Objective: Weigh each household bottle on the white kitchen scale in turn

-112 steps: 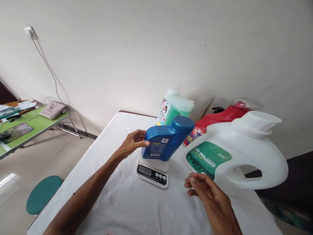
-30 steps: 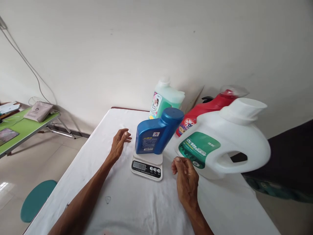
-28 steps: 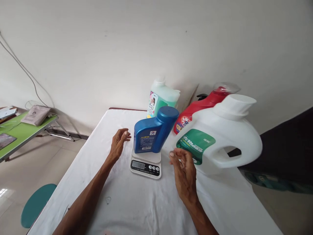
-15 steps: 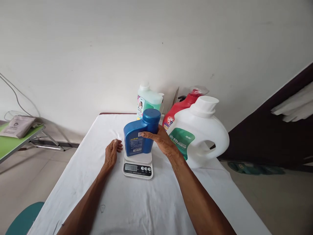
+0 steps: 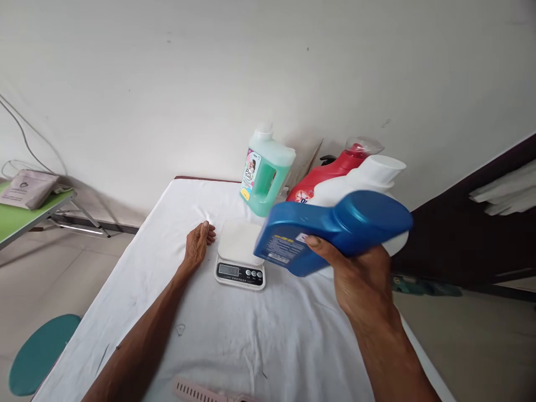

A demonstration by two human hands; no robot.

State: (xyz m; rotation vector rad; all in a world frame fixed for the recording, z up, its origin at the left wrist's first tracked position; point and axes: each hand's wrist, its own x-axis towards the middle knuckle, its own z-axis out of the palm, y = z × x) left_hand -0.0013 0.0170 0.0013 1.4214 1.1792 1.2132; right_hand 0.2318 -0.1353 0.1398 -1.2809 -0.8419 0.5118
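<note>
Head view: glossy blue plastic bottle (image 5: 320, 220), flat-sided, tilted, raised right of scale (image 5: 237, 244). Scale smooth white plastic, squarish. Right hand's (image 5: 363, 285) fingers wrapped around bottle, thumb across printed side. Left hand (image 5: 197, 244) just left of scale, fingers loosely curled, slack. Translucent green jug (image 5: 274, 149) behind scale; wrinkled white cloth (image 5: 221, 329) beneath.
</note>
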